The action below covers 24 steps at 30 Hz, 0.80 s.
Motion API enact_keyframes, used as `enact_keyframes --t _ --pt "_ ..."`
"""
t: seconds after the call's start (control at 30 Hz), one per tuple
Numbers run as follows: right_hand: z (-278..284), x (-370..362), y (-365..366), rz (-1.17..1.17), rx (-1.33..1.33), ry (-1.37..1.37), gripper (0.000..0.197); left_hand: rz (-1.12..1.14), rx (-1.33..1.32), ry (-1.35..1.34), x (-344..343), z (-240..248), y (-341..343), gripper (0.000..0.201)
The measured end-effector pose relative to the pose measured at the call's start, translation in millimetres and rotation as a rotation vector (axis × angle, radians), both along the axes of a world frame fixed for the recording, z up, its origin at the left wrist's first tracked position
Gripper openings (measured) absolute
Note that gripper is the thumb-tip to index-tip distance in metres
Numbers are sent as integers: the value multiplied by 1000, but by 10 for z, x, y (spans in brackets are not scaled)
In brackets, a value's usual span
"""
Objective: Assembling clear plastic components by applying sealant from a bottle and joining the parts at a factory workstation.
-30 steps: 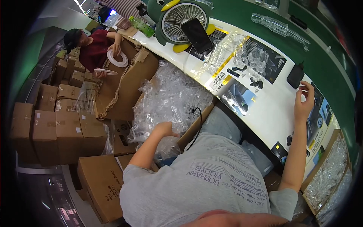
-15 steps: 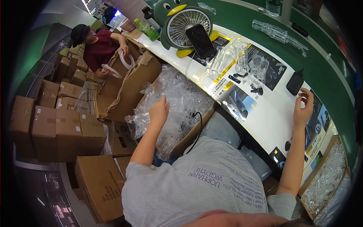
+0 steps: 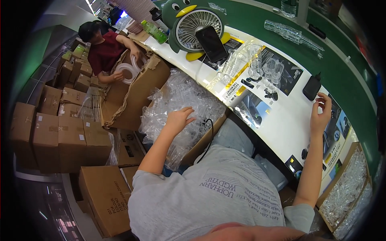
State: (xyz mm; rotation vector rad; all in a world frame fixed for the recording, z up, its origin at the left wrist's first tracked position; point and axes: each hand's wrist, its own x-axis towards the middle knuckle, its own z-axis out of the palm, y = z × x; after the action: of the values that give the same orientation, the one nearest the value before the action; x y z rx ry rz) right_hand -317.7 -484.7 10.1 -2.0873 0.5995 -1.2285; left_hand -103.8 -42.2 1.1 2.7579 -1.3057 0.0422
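My left hand [image 3: 181, 119] is over the box of clear plastic pieces [image 3: 177, 90], fingers stretched apart with nothing visible in them. The pieces are see-through and heaped up; some look like thin bags, though their exact kind is hard to tell. On the table, my right hand [image 3: 322, 114] is beside a black adapter-like block [image 3: 312, 87], its fingers loosely bent with a gap between them. I see nothing held there. Several clear plastic tubular parts [image 3: 273, 69] lie on printed sheets [image 3: 257, 108] ahead of me.
A green penguin-shaped fan [image 3: 200, 30] has a phone [image 3: 211, 44] leaning on it. At far left, a co-worker [image 3: 105, 52] handles white rings [image 3: 129, 73] over an open carton [image 3: 134, 94]. Stacked cartons [image 3: 70, 132] stand left. Another box of clear pieces [image 3: 349, 186] sits at right.
My left hand has opened from a closer grip and moved slightly right and down over the heap. My right hand stays by the black block. The co-worker has brought the rings together.
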Motion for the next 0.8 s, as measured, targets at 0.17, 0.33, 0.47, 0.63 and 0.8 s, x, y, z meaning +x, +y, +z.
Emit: enact_keyframes --t 0.17,0.33,0.47,0.63,0.8 --pt "-13 -9 -14 11 0 3 25 -33 34 -52 83 -24 58 16" --pt "-13 -25 -23 20 24 8 24 36 105 -116 147 32 58 7" --pt "-18 -23 -19 8 23 10 24 202 -139 94 207 312 2 7" --pt "-12 -25 -14 10 28 23 24 546 -46 -70 469 462 190 8" --pt "2 -18 -16 8 23 16 24 338 -598 803 577 531 287 6"
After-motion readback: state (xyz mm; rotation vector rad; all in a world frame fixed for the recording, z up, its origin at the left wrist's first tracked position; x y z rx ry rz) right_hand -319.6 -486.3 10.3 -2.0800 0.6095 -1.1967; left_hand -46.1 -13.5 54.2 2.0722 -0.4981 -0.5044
